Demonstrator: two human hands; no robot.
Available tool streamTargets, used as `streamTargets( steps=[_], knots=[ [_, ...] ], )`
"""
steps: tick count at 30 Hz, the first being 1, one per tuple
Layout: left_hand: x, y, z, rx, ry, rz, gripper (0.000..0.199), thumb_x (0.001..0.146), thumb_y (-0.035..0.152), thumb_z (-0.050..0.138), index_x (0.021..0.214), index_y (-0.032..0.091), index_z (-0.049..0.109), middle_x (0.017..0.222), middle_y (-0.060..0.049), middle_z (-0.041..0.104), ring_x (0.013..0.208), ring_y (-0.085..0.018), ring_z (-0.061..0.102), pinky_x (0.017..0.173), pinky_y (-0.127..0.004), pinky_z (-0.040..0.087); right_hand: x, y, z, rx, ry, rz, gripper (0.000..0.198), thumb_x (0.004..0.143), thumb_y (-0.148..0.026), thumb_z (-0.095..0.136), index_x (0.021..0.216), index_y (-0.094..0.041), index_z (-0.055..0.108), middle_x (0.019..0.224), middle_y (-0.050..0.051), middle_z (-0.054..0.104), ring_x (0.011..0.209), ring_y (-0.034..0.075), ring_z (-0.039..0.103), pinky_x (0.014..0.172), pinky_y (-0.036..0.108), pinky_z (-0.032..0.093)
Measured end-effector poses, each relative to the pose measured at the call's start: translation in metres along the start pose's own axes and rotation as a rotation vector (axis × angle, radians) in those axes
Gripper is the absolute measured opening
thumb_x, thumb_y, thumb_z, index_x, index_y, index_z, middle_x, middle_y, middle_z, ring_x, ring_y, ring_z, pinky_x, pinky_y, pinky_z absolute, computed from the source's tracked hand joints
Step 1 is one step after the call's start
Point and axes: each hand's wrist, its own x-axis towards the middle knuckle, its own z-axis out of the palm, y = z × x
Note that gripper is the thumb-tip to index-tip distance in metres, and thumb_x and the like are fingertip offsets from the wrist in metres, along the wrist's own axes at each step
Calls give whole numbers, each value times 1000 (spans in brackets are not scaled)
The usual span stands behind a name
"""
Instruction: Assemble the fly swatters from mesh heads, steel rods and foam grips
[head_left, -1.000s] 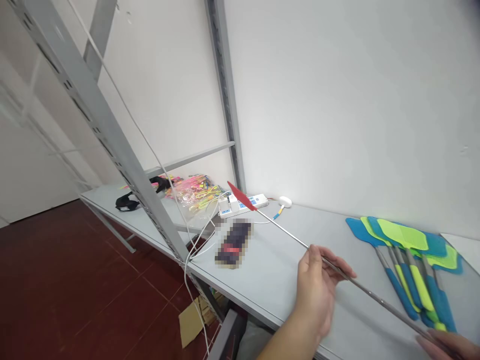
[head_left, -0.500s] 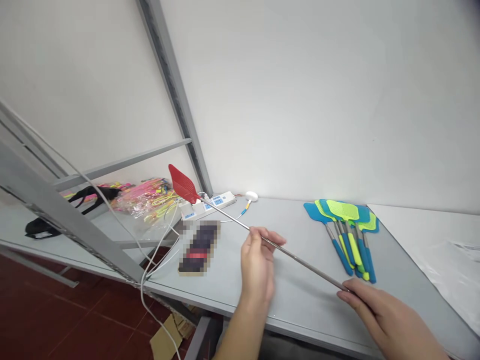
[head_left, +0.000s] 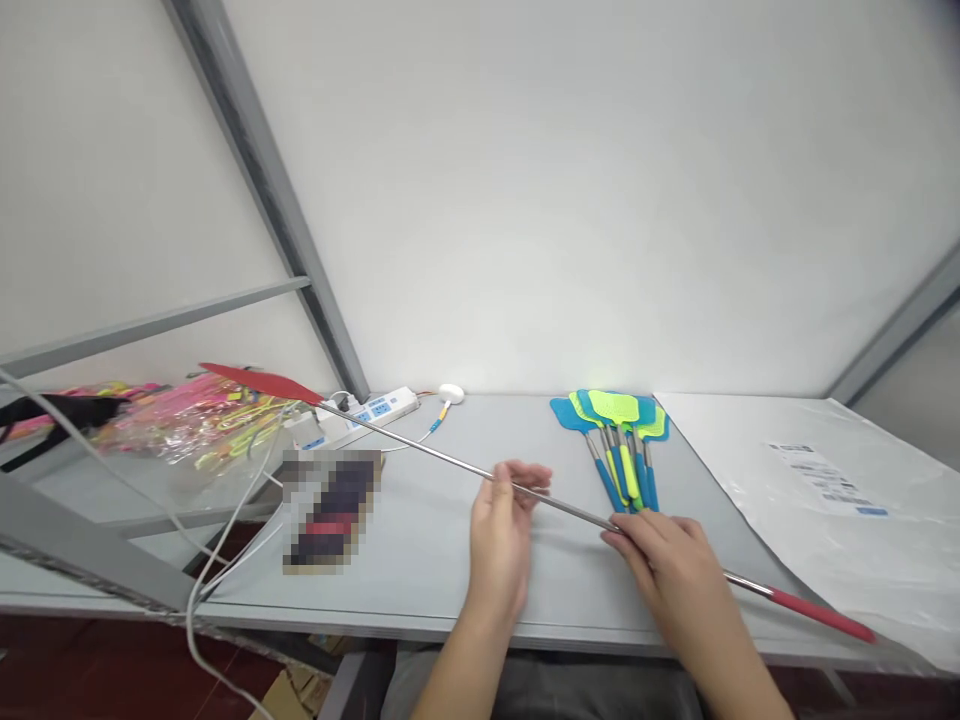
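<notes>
A red fly swatter [head_left: 259, 382] with a long metal rod and a red grip stretches across the view, held above the table. Its head points to the far left and its red grip lies to the lower right. My left hand [head_left: 501, 540] is closed around the middle of the rod, thumb on the near side. Farther along toward the grip, my right hand [head_left: 664, 555] pinches the rod between thumb and fingers. Behind my right hand lies a pile of several blue and yellow-green fly swatters [head_left: 619, 410], heads toward the wall.
A white power strip [head_left: 390, 405] and a small white round device [head_left: 451, 394] are near the wall. A blurred-out dark object [head_left: 334, 510] lies at left. Bagged colourful items [head_left: 217, 420] sit behind the metal frame [head_left: 262, 180]. A white plastic sheet [head_left: 795, 500] covers the right side.
My right hand has moved left along the rod, nearer my left hand, and the red grip now shows beyond it. The swatter's head has turned edge-on. The view has shifted right.
</notes>
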Motion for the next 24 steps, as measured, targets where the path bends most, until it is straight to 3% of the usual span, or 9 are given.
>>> streamTargets(
  steps=[2,5,14,19,24],
  knots=[
    [-11,-10,5,45,-76,-73,37,91,51,56,89,15,64,90,-10,72,90,-21,67,86,-36,48,2,-11,0,-1,27,17,25,100,-33,45,96,-21,67,83,5,69,76,17,64,74,31,36],
    [-15,-12,8,77,-91,-26,37,92,50,54,82,16,62,84,-9,72,87,-21,68,90,-37,46,4,-20,-4,33,42,23,22,100,-29,46,98,-21,66,85,5,69,79,17,63,75,30,35],
    [1,23,-2,74,-59,97,35,94,49,51,78,18,56,75,-6,71,81,-22,69,88,-40,47,4,-26,-12,104,75,49,16,97,-31,52,91,-25,66,79,-1,71,74,15,62,101,42,21],
    [12,24,-8,46,-32,124,36,93,51,52,79,18,56,74,-6,72,77,-22,70,87,-40,48,-12,-7,-8,0,167,128,12,93,-33,58,89,-27,68,84,-1,72,80,17,63,99,44,21],
    [29,22,2,27,-75,127,35,94,50,51,81,18,58,77,-6,72,77,-21,70,87,-41,49,-26,25,-9,-117,309,173,17,93,-40,59,89,-27,69,84,-2,73,80,18,65,101,46,20]
  ],
)
